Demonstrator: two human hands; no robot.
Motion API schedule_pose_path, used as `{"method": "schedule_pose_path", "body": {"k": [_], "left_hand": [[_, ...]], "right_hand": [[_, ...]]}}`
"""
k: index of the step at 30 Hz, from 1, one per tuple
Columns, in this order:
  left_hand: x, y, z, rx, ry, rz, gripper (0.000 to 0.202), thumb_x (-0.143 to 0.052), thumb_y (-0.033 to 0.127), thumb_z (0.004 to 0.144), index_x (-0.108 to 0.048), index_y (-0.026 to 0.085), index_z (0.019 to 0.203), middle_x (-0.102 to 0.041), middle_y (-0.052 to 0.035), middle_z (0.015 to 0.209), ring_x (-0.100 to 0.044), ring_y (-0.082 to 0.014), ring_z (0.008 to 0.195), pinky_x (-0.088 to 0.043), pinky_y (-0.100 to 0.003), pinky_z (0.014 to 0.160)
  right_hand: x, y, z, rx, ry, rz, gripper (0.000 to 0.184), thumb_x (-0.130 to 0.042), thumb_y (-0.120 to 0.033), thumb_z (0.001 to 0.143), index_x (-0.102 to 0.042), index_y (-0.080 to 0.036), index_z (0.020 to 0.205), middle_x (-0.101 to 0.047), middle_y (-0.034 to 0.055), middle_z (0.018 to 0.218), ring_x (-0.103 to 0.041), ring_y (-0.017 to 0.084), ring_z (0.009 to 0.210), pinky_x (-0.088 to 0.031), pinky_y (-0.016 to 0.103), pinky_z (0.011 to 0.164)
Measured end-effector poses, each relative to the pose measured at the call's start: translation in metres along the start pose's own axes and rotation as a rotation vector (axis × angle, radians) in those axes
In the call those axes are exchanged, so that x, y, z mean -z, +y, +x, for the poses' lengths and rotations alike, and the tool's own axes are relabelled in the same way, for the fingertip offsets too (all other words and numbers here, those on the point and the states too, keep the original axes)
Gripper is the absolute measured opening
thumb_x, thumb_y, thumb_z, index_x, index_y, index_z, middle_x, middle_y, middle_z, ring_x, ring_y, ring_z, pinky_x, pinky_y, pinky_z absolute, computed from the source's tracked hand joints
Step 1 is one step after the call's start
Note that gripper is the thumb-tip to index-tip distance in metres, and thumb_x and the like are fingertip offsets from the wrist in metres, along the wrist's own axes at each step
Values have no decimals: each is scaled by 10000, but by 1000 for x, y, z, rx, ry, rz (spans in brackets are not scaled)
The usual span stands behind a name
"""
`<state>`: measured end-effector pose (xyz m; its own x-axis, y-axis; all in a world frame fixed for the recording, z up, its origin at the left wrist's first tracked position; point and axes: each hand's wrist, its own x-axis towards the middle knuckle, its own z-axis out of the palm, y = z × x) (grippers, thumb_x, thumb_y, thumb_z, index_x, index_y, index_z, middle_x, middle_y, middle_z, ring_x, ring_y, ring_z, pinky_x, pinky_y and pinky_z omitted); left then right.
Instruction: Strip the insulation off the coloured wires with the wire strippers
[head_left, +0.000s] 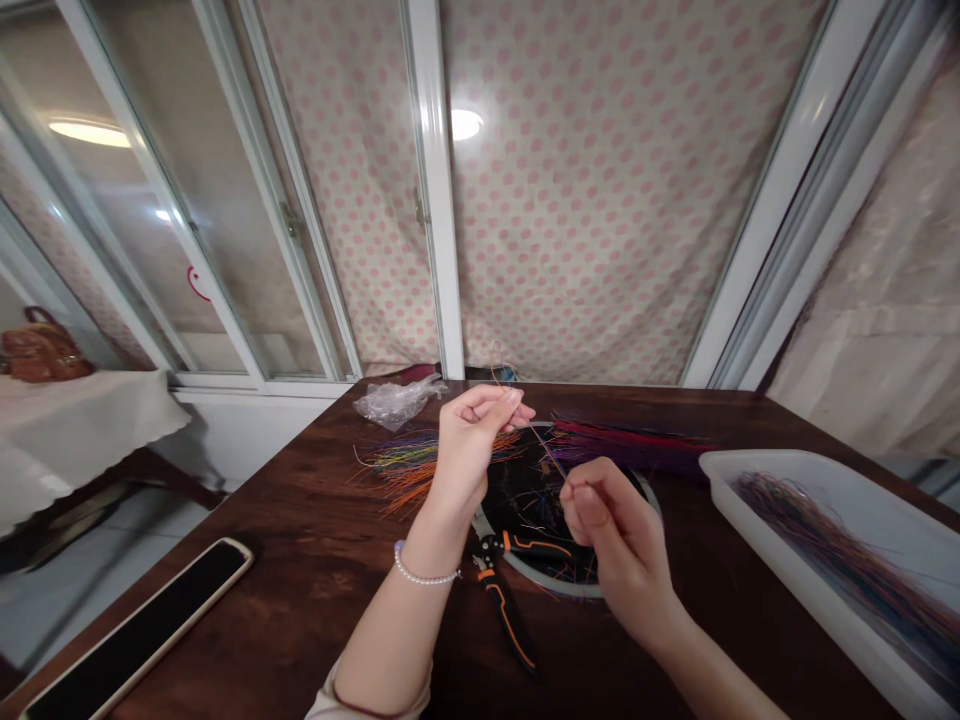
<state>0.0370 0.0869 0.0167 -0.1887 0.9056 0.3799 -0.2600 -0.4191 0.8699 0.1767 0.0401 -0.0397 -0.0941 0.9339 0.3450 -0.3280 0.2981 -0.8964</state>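
My left hand (pixel 471 440) is raised above the dark wooden table (pixel 315 560), its thumb and fingertips pinched on one end of a thin wire (pixel 541 445). My right hand (pixel 611 535) pinches the other, lower end of the same wire, which stretches taut between them. Under the hands lies a round black dish (pixel 525 500) with wire scraps in it. A fan of orange and multicoloured wires (pixel 405 470) lies left of the dish. A bundle of red and purple wires (pixel 637 445) lies behind it.
Black-and-orange cutters (pixel 502 590) lie at the dish's near edge. A white tray (pixel 810 560) of mixed wires sits at the right. A phone (pixel 142 630) lies at the table's front left. A crumpled clear plastic bag (pixel 394 402) is at the back, by the curtained window.
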Motion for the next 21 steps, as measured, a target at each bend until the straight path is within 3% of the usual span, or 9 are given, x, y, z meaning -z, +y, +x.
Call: {"method": "schedule_pose_path", "body": {"k": [2,6,10,14,21], "left_hand": [[0,-2,1,-9,25,-16,145,-795,302,683,-742,167,685,-751,-39,633,-644,-111,566,-488,-218,570],[2,-2,3,-51,70,-7,143,-793,303,687,-731,174,689,-763,-36,659,-659,-119,590,-502,-227,593],[4,-5,9,-90,101,34,143,-807,288,677,-722,173,675,-758,-36,643,-660,-128,585,-507,-236,592],[9,-7,16,-106,123,53,165,-812,308,660,-717,172,651,-744,-40,612,-646,-128,549,-501,-236,553],[10,9,4,-193,103,65,187,-831,317,660,-710,174,663,-727,-26,610,-685,-149,582,-554,-268,625]], "right_hand": [[0,3,2,15,5,-66,421,-654,-612,845,-583,-206,759,-384,-65,558,-283,80,513,-219,232,467],[-5,9,11,-75,-118,-144,373,-624,-535,876,-552,-206,716,-327,-99,465,-219,63,420,-179,228,410],[-9,2,6,-84,-187,-159,353,-573,-535,898,-528,-214,758,-357,-106,451,-242,61,410,-226,219,422],[-9,-3,0,-62,-183,-162,362,-556,-564,896,-520,-217,798,-452,-86,457,-314,64,414,-271,211,437],[-9,22,17,-167,-149,-169,300,-550,-484,877,-485,-228,735,-451,-95,365,-256,57,295,-171,186,322]]}}
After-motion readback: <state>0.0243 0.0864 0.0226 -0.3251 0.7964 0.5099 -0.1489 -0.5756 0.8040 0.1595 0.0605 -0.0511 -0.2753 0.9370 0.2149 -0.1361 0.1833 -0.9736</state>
